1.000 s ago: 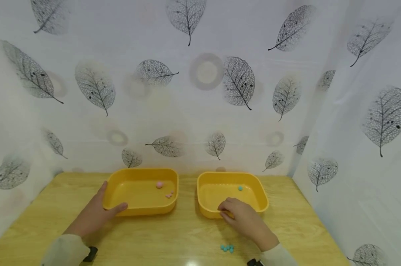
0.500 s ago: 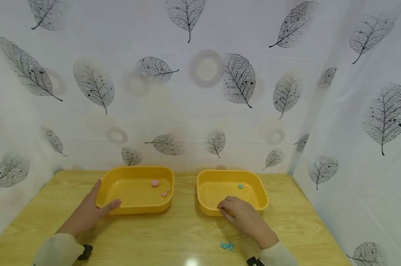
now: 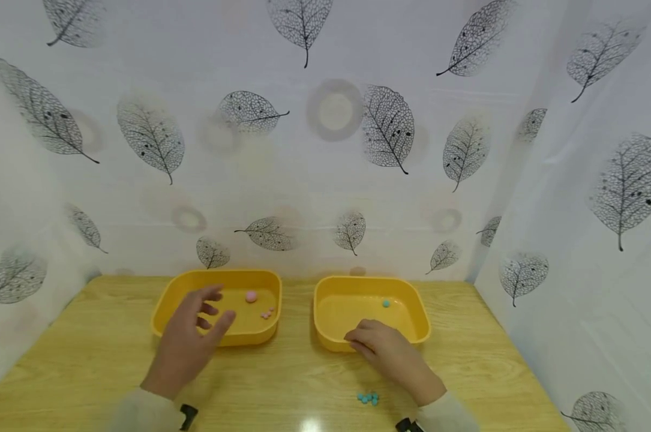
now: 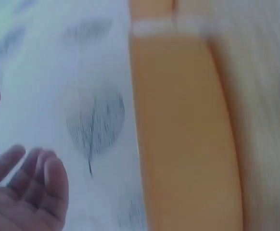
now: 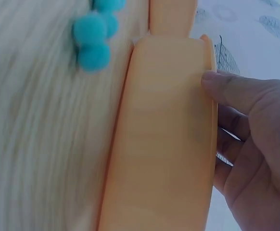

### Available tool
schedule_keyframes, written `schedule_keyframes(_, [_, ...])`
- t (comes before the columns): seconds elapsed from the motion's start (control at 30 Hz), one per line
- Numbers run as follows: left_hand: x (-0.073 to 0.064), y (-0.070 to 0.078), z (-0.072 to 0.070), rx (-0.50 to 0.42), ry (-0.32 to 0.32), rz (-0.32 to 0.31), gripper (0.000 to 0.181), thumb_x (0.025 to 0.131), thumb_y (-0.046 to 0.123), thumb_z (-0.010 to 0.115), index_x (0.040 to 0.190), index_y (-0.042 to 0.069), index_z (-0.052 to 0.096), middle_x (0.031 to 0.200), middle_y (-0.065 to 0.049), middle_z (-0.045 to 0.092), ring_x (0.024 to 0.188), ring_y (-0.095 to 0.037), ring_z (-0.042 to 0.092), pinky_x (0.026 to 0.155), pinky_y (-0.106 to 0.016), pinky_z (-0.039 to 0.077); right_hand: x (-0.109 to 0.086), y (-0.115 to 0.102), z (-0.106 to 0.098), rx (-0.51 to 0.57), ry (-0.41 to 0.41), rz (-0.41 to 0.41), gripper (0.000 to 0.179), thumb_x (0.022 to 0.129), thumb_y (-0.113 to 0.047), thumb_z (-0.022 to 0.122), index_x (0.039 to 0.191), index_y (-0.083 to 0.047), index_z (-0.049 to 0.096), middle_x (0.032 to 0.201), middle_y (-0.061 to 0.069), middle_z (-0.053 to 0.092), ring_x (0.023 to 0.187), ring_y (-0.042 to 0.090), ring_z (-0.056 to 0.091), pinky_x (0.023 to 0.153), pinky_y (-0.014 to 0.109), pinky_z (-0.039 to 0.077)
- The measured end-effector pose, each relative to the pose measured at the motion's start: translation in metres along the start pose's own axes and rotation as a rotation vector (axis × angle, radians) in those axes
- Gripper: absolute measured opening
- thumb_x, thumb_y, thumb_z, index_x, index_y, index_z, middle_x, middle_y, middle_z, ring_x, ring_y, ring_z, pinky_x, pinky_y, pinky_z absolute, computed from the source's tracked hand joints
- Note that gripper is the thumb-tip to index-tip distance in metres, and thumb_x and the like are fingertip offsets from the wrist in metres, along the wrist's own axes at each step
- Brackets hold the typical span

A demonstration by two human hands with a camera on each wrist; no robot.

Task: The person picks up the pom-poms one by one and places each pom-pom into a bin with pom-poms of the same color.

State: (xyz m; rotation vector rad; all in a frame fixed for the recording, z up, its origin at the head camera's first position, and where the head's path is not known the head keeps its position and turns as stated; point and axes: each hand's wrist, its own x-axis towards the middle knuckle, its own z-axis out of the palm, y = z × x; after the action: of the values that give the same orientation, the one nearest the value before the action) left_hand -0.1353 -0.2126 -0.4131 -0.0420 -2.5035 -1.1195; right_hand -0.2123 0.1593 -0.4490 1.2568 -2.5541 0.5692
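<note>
My right hand (image 3: 392, 357) pinches the near rim of the right yellow tray (image 3: 327, 342), thumb outside and fingers inside, as the right wrist view shows. A small teal ball (image 3: 386, 303) sits in that tray. Over the near left part of the left yellow tray (image 3: 252, 338) hovers my left hand (image 3: 187, 342), its fingers loosely bent and holding nothing. Inside this tray are a pink ball (image 3: 251, 296) and several smaller pink bits (image 3: 267, 313). In the left wrist view my left hand (image 4: 29, 192) is apart from the tray wall (image 4: 185, 130).
A cluster of several teal balls (image 3: 368, 398) lies on the wooden table (image 3: 298, 378) in front of the right tray. Behind the trays hangs a white leaf-patterned sheet (image 3: 314, 174), which also covers the sides. A gap separates the two trays.
The left tray first slid left with my left hand gripping it; then the hand let go and moved right, above the tray. The right tray, still gripped, has shifted slightly left.
</note>
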Motion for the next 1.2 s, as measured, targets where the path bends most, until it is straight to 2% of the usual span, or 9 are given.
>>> schedule_keyframes(0.13, [-0.01, 0.027, 0.037, -0.103, -0.181, -0.01, 0.043, 0.099, 0.046, 0.069, 0.135, 0.024, 0.062, 0.112, 0.005, 0.068, 0.091, -0.009, 0.063, 0.075, -0.026, 0.057, 0.002, -0.008, 0.005, 0.023, 0.011, -0.055, 0.012, 0.096, -0.012, 0.075, 0.106, -0.016, 0.078, 0.093, -0.009, 0.066, 0.08, 0.003, 0.059, 0.071, 0.017, 0.053])
schedule_keyframes(0.27, [-0.016, 0.04, 0.069, -0.146, -0.405, -0.153, 0.064, 0.095, 0.059, 0.067, 0.145, 0.02, 0.055, 0.118, 0.0, 0.067, 0.099, -0.012, 0.067, 0.084, -0.039, 0.059, 0.004, -0.017, 0.006, 0.037, 0.001, -0.063, 0.011, 0.095, -0.011, 0.075, 0.105, -0.015, 0.078, 0.092, -0.009, 0.065, 0.078, 0.001, 0.057, 0.07, 0.015, 0.052])
schedule_keyframes(0.37, [-0.018, 0.042, 0.087, -0.16, -0.477, -0.22, 0.084, 0.094, 0.063, 0.066, 0.158, 0.015, 0.038, 0.131, -0.009, 0.064, 0.109, -0.021, 0.068, 0.088, -0.05, 0.059, 0.005, -0.024, 0.008, 0.052, -0.018, -0.054, 0.01, 0.095, -0.011, 0.075, 0.105, -0.014, 0.077, 0.092, -0.009, 0.066, 0.078, 0.0, 0.057, 0.07, 0.014, 0.052])
schedule_keyframes(0.57, [-0.015, 0.042, 0.108, -0.215, -0.457, -0.25, 0.104, 0.09, 0.072, 0.064, 0.168, 0.028, 0.011, 0.16, -0.01, 0.042, 0.136, -0.033, 0.055, 0.105, -0.062, 0.047, 0.008, -0.032, 0.011, 0.07, -0.047, -0.064, 0.011, 0.099, -0.013, 0.071, 0.109, -0.014, 0.077, 0.096, -0.008, 0.067, 0.082, 0.001, 0.06, 0.076, 0.014, 0.053])
schedule_keyframes(0.7, [-0.011, 0.039, 0.114, -0.171, -0.461, -0.222, 0.101, 0.09, 0.073, 0.063, 0.167, 0.031, 0.013, 0.17, -0.006, 0.025, 0.15, -0.039, 0.034, 0.114, -0.07, 0.032, 0.008, -0.034, 0.004, 0.052, -0.034, -0.062, 0.016, 0.097, -0.014, 0.074, 0.112, -0.012, 0.074, 0.102, -0.004, 0.067, 0.091, 0.007, 0.061, 0.081, 0.017, 0.054])
schedule_keyframes(0.8, [-0.009, 0.035, 0.117, -0.132, -0.465, -0.218, 0.098, 0.091, 0.069, 0.065, 0.167, 0.027, 0.019, 0.168, -0.01, 0.029, 0.15, -0.041, 0.034, 0.113, -0.071, 0.032, 0.008, -0.037, -0.009, 0.103, -0.048, -0.045, 0.015, 0.097, -0.014, 0.075, 0.111, -0.011, 0.072, 0.099, -0.006, 0.066, 0.087, 0.007, 0.06, 0.077, 0.017, 0.054])
schedule_keyframes(1.0, [-0.007, 0.03, 0.122, -0.106, -0.447, -0.24, 0.1, 0.089, 0.07, 0.067, 0.167, 0.029, 0.019, 0.168, -0.009, 0.031, 0.15, -0.04, 0.036, 0.113, -0.069, 0.034, 0.001, -0.042, -0.035, 0.282, -0.372, 0.119, 0.003, 0.097, -0.015, 0.074, 0.095, -0.016, 0.071, 0.079, -0.019, 0.06, 0.067, -0.005, 0.051, 0.063, 0.016, 0.048])
schedule_keyframes(1.07, [-0.006, 0.029, 0.122, -0.113, -0.445, -0.244, 0.101, 0.09, 0.069, 0.066, 0.167, 0.029, 0.015, 0.169, -0.008, 0.029, 0.151, -0.039, 0.033, 0.115, -0.069, 0.031, -0.003, -0.043, -0.037, 0.256, -0.461, 0.192, 0.009, 0.092, -0.013, 0.077, 0.091, -0.017, 0.07, 0.076, -0.019, 0.057, 0.065, -0.004, 0.049, 0.062, 0.018, 0.047])
schedule_keyframes(1.2, [-0.006, 0.031, 0.12, -0.134, -0.453, -0.257, 0.102, 0.091, 0.068, 0.065, 0.168, 0.029, 0.009, 0.17, -0.009, 0.024, 0.153, -0.04, 0.028, 0.118, -0.069, 0.027, -0.009, -0.043, -0.029, 0.149, -0.525, 0.279, 0.018, 0.082, -0.008, 0.082, 0.083, -0.018, 0.066, 0.074, -0.014, 0.055, 0.065, 0.002, 0.047, 0.063, 0.022, 0.045])
